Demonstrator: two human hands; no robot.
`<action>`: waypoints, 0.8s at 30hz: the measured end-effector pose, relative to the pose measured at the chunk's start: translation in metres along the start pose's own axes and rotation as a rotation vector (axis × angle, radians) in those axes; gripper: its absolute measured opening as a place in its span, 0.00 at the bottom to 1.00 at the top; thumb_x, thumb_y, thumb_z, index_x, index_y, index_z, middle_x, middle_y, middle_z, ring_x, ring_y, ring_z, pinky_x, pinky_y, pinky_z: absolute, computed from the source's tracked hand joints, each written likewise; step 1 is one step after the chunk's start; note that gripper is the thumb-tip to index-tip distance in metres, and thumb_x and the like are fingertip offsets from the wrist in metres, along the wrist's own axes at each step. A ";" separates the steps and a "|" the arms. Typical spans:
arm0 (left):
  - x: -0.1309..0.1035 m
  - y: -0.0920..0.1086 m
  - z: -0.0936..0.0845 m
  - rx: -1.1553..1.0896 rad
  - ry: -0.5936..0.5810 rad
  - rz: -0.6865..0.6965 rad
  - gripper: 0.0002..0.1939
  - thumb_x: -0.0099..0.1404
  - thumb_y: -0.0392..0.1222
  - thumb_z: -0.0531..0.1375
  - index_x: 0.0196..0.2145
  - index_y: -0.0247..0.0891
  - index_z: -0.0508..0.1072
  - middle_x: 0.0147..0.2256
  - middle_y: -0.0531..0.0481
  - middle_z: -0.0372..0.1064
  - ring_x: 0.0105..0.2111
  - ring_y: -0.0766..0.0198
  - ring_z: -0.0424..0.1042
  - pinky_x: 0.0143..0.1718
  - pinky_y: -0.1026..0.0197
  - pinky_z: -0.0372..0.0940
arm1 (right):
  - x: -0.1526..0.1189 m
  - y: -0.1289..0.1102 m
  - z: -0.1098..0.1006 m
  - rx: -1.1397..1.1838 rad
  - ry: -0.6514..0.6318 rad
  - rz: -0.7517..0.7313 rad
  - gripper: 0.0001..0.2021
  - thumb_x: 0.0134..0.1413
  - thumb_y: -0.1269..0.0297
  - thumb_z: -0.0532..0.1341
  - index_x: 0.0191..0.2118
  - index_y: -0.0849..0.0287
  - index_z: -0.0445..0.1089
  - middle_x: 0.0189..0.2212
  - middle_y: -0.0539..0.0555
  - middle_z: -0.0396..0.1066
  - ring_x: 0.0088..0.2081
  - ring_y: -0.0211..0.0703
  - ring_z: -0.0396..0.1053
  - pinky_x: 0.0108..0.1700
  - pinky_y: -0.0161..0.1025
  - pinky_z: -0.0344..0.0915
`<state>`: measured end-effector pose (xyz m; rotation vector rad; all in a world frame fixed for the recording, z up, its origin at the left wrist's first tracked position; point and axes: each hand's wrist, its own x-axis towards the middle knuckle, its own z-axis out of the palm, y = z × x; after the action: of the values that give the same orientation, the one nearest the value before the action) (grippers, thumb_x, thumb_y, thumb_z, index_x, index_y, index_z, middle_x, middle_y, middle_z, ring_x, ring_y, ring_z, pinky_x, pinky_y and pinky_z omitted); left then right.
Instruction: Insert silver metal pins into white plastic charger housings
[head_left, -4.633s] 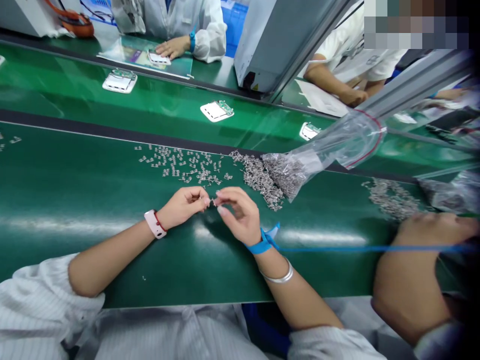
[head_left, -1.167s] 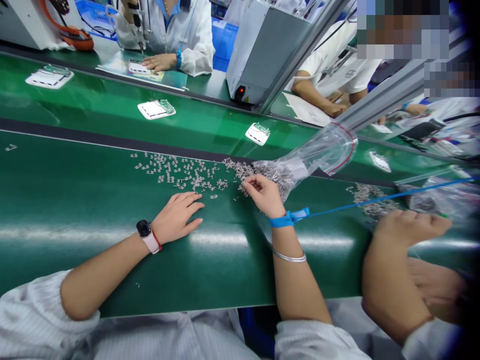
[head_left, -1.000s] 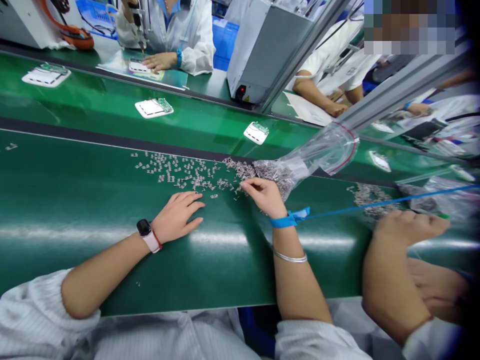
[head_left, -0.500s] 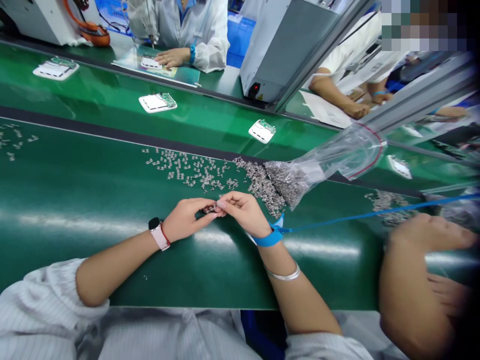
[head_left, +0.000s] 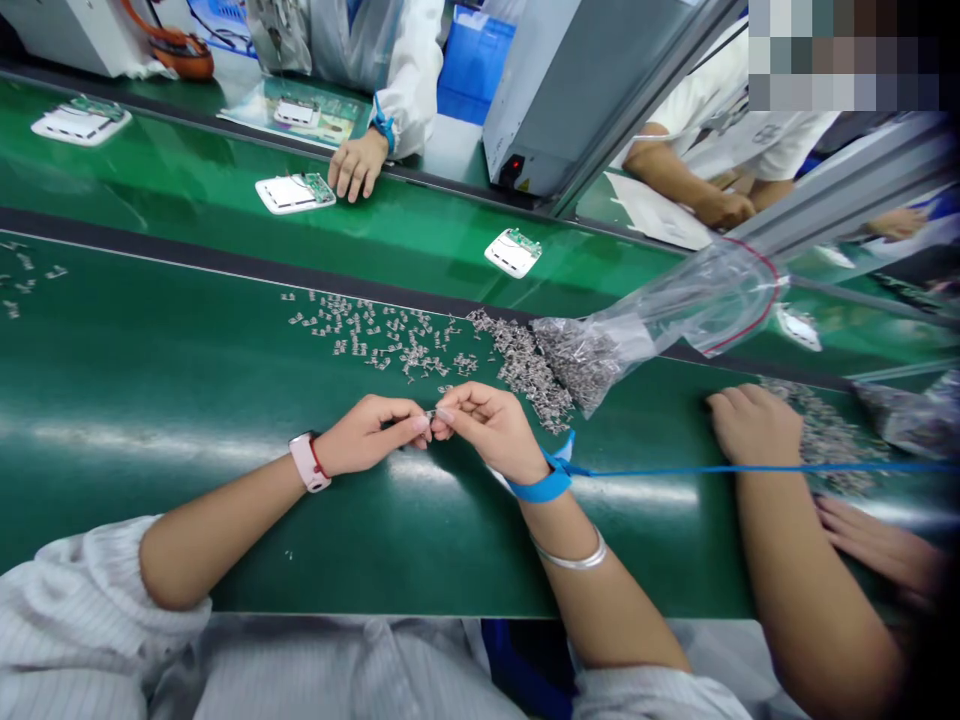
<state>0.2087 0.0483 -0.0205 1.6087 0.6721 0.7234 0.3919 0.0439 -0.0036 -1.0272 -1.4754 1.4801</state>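
Observation:
My left hand (head_left: 367, 432) and my right hand (head_left: 491, 425) meet fingertip to fingertip above the green work surface (head_left: 247, 400). Both are closed in a pinch on a small metal part (head_left: 430, 414), mostly covered by the fingers. Just beyond my right hand lies a dense heap of small metal parts (head_left: 529, 370). Looser metal parts (head_left: 360, 330) are scattered beyond my left hand. A blue wrist strap (head_left: 541, 486) with a cord circles my right wrist.
A clear zip bag (head_left: 652, 310) of metal parts lies behind the heap. White housings with green circuit boards (head_left: 512, 253) rest on the belt (head_left: 420, 235). Across it is a co-worker's hand (head_left: 358, 165). At right, another person's hand (head_left: 757, 425) touches more parts.
The housings have shifted slightly left. The co-worker's hand opposite has moved from the mat to beside a housing. The neighbour's hand at right has reached forward to the parts. My hands stay together.

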 end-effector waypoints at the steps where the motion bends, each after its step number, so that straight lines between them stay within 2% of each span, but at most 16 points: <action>1: 0.000 0.001 -0.001 -0.059 -0.019 -0.019 0.17 0.66 0.46 0.49 0.28 0.32 0.70 0.27 0.49 0.70 0.30 0.67 0.68 0.35 0.66 0.62 | -0.001 -0.001 0.000 -0.033 0.004 -0.033 0.04 0.48 0.66 0.62 0.30 0.60 0.68 0.22 0.49 0.71 0.25 0.33 0.70 0.28 0.32 0.68; 4: 0.001 0.001 -0.001 -0.202 -0.074 -0.070 0.20 0.67 0.50 0.48 0.26 0.33 0.68 0.26 0.49 0.68 0.30 0.66 0.67 0.38 0.63 0.60 | -0.005 -0.004 0.002 -0.215 0.042 -0.168 0.01 0.47 0.70 0.62 0.30 0.60 0.69 0.24 0.50 0.72 0.26 0.35 0.70 0.29 0.33 0.68; 7: 0.001 -0.001 0.001 -0.342 -0.078 -0.097 0.20 0.67 0.51 0.48 0.26 0.33 0.67 0.26 0.49 0.68 0.29 0.66 0.66 0.37 0.62 0.59 | -0.007 -0.006 0.006 -0.381 0.104 -0.312 0.03 0.47 0.74 0.61 0.28 0.60 0.69 0.25 0.51 0.72 0.28 0.36 0.70 0.32 0.35 0.68; 10: 0.001 -0.004 0.002 -0.422 -0.063 -0.105 0.20 0.67 0.51 0.48 0.26 0.33 0.67 0.25 0.49 0.68 0.29 0.65 0.65 0.37 0.61 0.58 | -0.008 -0.007 0.010 -0.440 0.151 -0.414 0.05 0.46 0.76 0.60 0.27 0.59 0.69 0.26 0.52 0.72 0.30 0.37 0.71 0.36 0.37 0.68; 12: 0.001 -0.006 0.002 -0.430 -0.073 -0.114 0.20 0.67 0.51 0.48 0.26 0.33 0.67 0.25 0.49 0.68 0.29 0.65 0.65 0.37 0.61 0.58 | -0.007 -0.006 0.011 -0.441 0.163 -0.432 0.05 0.47 0.75 0.60 0.30 0.58 0.69 0.28 0.52 0.72 0.32 0.38 0.71 0.37 0.37 0.68; 15: 0.000 -0.007 0.001 -0.417 -0.082 -0.121 0.21 0.67 0.51 0.47 0.27 0.33 0.68 0.26 0.49 0.68 0.29 0.65 0.65 0.37 0.61 0.58 | -0.006 -0.004 0.009 -0.437 0.115 -0.400 0.08 0.49 0.73 0.60 0.37 0.57 0.70 0.30 0.52 0.72 0.32 0.37 0.70 0.36 0.36 0.68; 17: 0.000 -0.007 0.001 -0.411 -0.081 -0.121 0.21 0.67 0.51 0.47 0.27 0.33 0.68 0.26 0.49 0.68 0.29 0.65 0.65 0.37 0.61 0.58 | -0.005 -0.003 0.008 -0.400 0.076 -0.350 0.08 0.50 0.72 0.60 0.38 0.57 0.71 0.30 0.52 0.71 0.32 0.36 0.69 0.35 0.36 0.68; 20: 0.000 -0.006 0.001 -0.403 -0.090 -0.122 0.21 0.67 0.52 0.47 0.26 0.33 0.67 0.26 0.49 0.67 0.29 0.66 0.65 0.36 0.61 0.58 | -0.004 -0.004 0.008 -0.198 0.031 -0.231 0.06 0.50 0.69 0.60 0.37 0.57 0.70 0.30 0.51 0.71 0.32 0.37 0.70 0.34 0.36 0.69; 24: 0.001 -0.004 0.001 -0.384 -0.105 -0.135 0.22 0.66 0.53 0.48 0.25 0.33 0.67 0.25 0.49 0.67 0.29 0.66 0.65 0.36 0.61 0.59 | -0.002 -0.007 0.011 0.097 -0.071 -0.028 0.09 0.51 0.64 0.61 0.39 0.58 0.68 0.27 0.50 0.72 0.29 0.37 0.71 0.35 0.38 0.70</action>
<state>0.2098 0.0488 -0.0250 1.2277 0.5228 0.6211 0.3827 0.0380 0.0029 -0.9010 -1.4465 1.5668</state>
